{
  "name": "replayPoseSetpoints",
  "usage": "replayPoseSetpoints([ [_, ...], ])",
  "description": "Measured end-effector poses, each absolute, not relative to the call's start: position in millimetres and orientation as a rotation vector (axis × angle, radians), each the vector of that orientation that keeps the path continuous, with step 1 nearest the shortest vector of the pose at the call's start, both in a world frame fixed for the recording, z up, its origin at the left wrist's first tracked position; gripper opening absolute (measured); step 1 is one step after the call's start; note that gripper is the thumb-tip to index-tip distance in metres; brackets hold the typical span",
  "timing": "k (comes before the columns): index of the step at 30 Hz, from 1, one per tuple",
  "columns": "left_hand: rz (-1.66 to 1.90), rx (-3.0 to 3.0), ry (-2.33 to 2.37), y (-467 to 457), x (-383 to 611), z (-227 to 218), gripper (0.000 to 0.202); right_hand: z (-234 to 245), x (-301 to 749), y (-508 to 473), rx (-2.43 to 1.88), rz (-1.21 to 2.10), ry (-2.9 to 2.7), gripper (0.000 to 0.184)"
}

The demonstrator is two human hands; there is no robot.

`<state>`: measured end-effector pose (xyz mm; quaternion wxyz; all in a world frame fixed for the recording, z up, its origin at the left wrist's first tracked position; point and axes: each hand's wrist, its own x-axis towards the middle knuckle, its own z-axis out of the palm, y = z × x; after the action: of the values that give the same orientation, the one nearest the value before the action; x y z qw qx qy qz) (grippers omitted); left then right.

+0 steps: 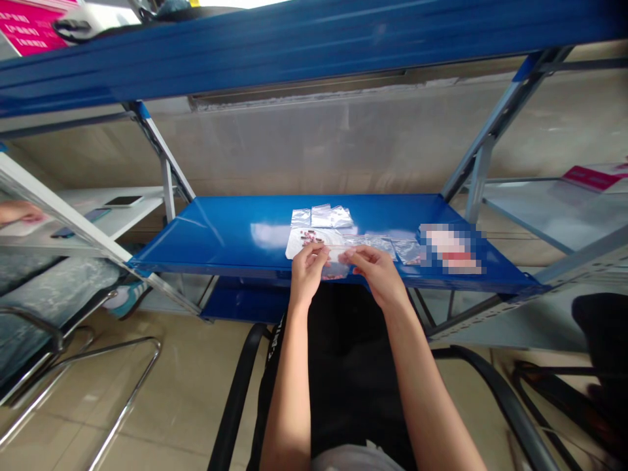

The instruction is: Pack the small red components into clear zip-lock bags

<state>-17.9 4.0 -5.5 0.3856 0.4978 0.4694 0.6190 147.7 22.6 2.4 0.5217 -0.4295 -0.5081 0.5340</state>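
Observation:
My left hand point(307, 269) and my right hand point(375, 269) are both pinched on a small clear plastic bag point(335, 264) held between them at the front edge of the blue metal shelf point(220, 239). Just beyond my fingers lies a white sheet point(297, 243) with a little heap of small dark red pieces point(309, 237) on it. More small clear bags point(321, 216) lie behind it, and others point(392, 247) to the right of my right hand.
A blurred-out card point(450, 248) lies at the shelf's right end. Another person's hand point(19, 211) shows at the far left, beside a white shelf with a phone point(122, 201). Chair armrests point(235, 399) flank my arms, and a metal chair frame point(98, 373) stands on the left.

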Motion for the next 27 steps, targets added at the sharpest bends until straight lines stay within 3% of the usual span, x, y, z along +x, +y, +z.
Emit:
replayPoseSetpoints([
  [13,1.519,1.27,1.205,1,-19,-2,0.037,10,140,16,-1.01,1.206,-1.285,0.032],
  [19,1.554,1.321,1.215,2,-20,-7,0.032,8,139,18,-0.989,1.305,-1.303,0.037],
  [27,1.486,1.383,1.245,2,-20,-10,0.033,5,135,17,-1.037,1.204,-1.296,0.036],
])
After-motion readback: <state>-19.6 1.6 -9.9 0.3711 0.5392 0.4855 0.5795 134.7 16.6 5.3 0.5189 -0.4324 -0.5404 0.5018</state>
